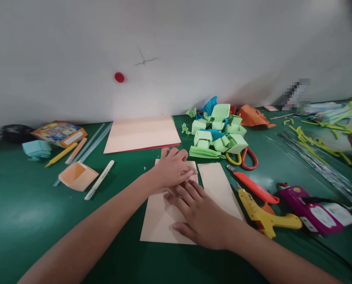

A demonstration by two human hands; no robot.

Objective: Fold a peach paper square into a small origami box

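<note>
A pale peach sheet of paper (159, 221) lies on the green table (30, 221) in front of me. My left hand (172, 167) rests on the sheet's far part, fingers together and pressed flat. My right hand (201, 215) lies flat on the sheet's near right part, fingers stretched toward the left hand and touching it. Neither hand holds anything. A second peach strip (218, 189) lies just right of the sheet, partly under my right wrist.
Right of the hands lie an orange box cutter (252, 186), a yellow glue gun (266, 216) and a purple glue gun (308, 211). Behind are folded green paper pieces (220, 136), scissors (245, 159), a larger peach sheet (142, 134). An orange paper box (77, 176) and glue sticks lie left.
</note>
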